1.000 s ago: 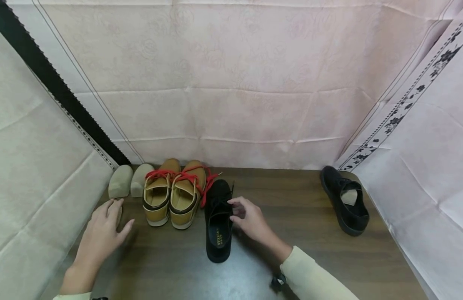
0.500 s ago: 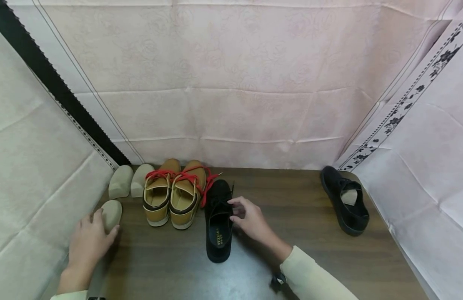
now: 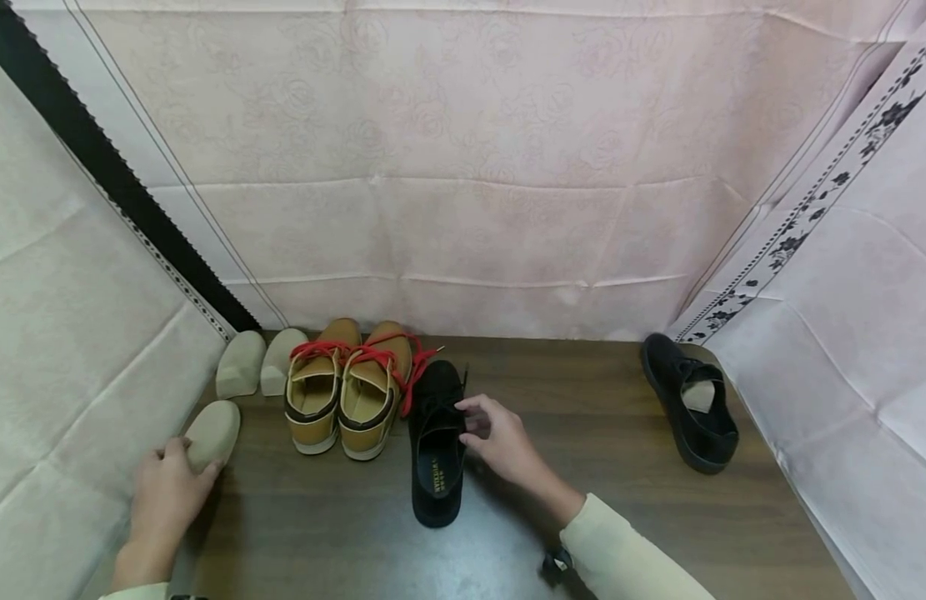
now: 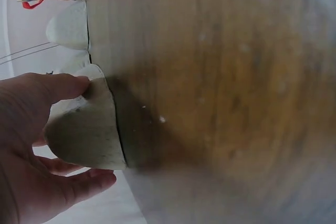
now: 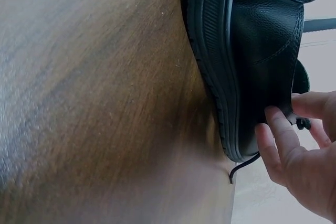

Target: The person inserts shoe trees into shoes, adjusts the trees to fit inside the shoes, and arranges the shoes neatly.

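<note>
At lower left in the head view, my left hand (image 3: 162, 496) grips the near end of a pale beige slipper (image 3: 215, 433). The left wrist view has the thumb on one side of this slipper (image 4: 86, 132) and the other fingers on the opposite side, its edge close to the floor. My right hand (image 3: 503, 442) rests its fingertips against the right side of a black lace-up shoe (image 3: 437, 479), by the laces and opening. Seen from the right wrist, relaxed fingers (image 5: 283, 135) touch the black shoe's upper (image 5: 262, 51).
Two pale slipper toes (image 3: 240, 364) stand against the back left corner. Beside them sit two tan shoes (image 3: 368, 417) with red laces. Another black shoe (image 3: 691, 408) stands far right, angled by the side wall. Pale patterned cloth (image 3: 470, 233) walls the wooden floor (image 3: 568, 375).
My left hand has moved down and slightly left, taking hold of the beige slipper, which now tilts further left. My right hand and the black shoe stay in place.
</note>
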A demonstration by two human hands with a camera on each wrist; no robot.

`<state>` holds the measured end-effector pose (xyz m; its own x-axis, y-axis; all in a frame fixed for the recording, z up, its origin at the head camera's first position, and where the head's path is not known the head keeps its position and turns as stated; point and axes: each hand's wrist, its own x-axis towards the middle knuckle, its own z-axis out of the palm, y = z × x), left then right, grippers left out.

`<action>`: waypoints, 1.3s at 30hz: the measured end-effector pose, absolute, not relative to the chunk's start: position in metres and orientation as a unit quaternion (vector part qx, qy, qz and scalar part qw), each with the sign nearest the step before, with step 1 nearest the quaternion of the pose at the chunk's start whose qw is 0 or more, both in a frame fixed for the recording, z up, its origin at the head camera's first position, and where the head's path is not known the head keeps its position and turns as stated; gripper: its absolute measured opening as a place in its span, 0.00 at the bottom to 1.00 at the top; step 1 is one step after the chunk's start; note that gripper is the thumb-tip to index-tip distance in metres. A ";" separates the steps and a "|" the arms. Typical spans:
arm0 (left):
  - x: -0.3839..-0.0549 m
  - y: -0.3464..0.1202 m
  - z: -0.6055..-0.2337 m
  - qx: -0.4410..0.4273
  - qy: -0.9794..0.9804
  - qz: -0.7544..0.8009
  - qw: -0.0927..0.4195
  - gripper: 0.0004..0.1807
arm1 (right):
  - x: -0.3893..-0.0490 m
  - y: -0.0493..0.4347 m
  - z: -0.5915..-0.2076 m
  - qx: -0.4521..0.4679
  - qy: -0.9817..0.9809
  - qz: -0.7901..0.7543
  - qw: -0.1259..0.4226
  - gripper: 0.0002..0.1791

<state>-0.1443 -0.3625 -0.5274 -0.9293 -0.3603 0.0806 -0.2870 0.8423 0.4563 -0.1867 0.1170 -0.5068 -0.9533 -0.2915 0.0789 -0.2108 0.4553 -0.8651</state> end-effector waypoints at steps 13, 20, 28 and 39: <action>-0.139 -0.356 -0.531 0.185 -0.942 -0.251 0.121 0.35 | -0.187 0.117 -0.509 -0.153 0.851 -0.500 0.034 0.24; -0.139 -0.351 -0.532 0.187 -0.938 -0.251 0.149 0.33 | -0.186 0.117 -0.509 -0.151 0.852 -0.500 0.035 0.24; -0.142 -0.345 -0.526 0.186 -0.929 -0.253 0.196 0.33 | -0.187 0.118 -0.509 -0.154 0.852 -0.500 0.036 0.24; -0.143 -0.332 -0.504 0.186 -0.930 -0.243 0.203 0.33 | -0.187 0.118 -0.509 -0.155 0.854 -0.495 0.035 0.24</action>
